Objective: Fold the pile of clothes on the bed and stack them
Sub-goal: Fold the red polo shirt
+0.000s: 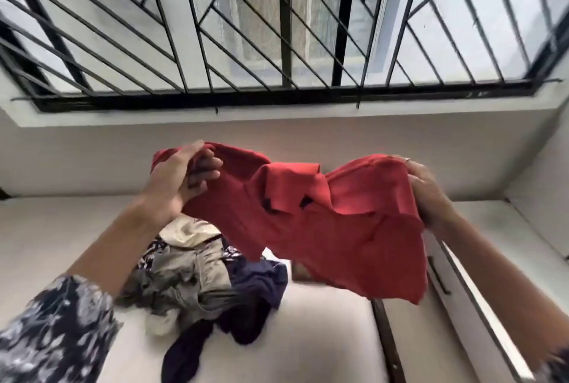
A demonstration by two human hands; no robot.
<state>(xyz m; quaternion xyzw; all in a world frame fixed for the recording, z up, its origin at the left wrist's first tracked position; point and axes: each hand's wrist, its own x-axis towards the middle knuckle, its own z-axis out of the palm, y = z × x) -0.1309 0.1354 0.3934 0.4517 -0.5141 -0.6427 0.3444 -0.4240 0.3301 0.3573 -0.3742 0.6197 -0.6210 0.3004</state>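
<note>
Both hands, left hand (177, 171) and right hand (426, 190), pinch the bunched red shirt (323, 222); its twisted hem risks a crooked fold over the pile (197, 278).

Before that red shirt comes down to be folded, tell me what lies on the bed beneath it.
The unfolded pile of clothes lies on the bed under the left part of the red shirt, which both the left hand and right hand hold up. Bare bed shows below the shirt's right part.
</note>
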